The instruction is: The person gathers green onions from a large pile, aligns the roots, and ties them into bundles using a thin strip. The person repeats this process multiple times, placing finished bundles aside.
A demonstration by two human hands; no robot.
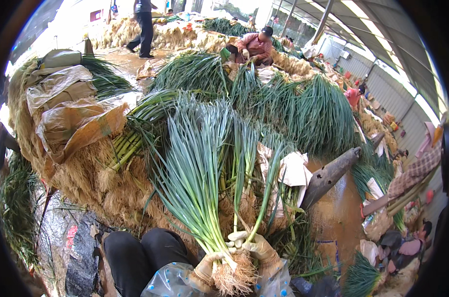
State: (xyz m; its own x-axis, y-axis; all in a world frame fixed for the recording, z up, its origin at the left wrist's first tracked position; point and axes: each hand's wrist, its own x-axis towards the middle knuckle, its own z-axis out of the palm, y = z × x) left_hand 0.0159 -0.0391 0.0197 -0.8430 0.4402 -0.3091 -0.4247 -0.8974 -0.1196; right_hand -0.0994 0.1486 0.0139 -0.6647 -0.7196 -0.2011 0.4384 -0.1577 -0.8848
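Observation:
My left hand (204, 269), in a soiled pale glove, grips a bunch of green onions (194, 174) low on the stalks. Their brown roots (235, 278) hang between my hands, and the long leaves fan upward and away from me. Beside it, my right hand (260, 249), gloved too, has its fingers closed around a separate green onion stalk (264, 204). Another thin stalk (238, 200) rises near these fingers; whether they hold it is unclear. Clear plastic sleeves (172, 280) with blue dots cover my forearms.
Before my knees (135, 252) rises a pile of green onions, roots (127, 200) towards me. Plastic sacking (79, 126) covers its left part. A dark beam (330, 178) juts out at right over wet ground (332, 222). One person (256, 46) crouches behind more onions; another (143, 29) walks.

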